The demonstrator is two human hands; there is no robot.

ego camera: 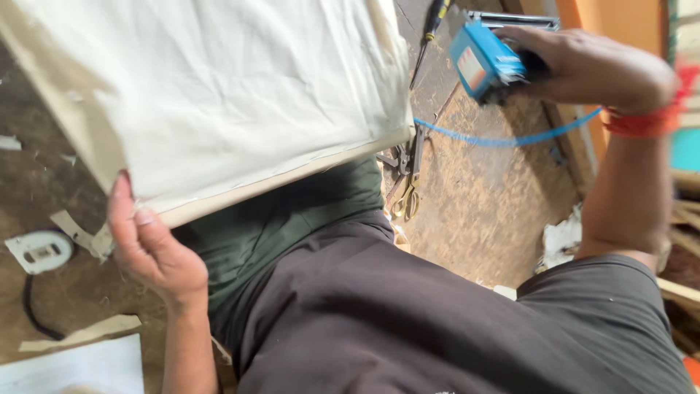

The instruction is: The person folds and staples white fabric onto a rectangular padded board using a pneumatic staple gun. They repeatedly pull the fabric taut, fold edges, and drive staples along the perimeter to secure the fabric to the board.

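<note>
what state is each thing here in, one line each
cream fabric panel: tilted up, lower edge gripped
left hand: shut on the panel's lower corner
right hand: shut on the blue tool, raised above the floor
blue tool: held in the air, blurred
blue hose: slack, curving under the right hand
scissors: lying on the floor, untouched
white plug box: on the floor, black cable attached

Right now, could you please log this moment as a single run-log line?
left hand: grips edge of cream fabric-covered panel | right hand: holds blue staple gun, blue coiled hose trailing | scissors on brown floor
</note>
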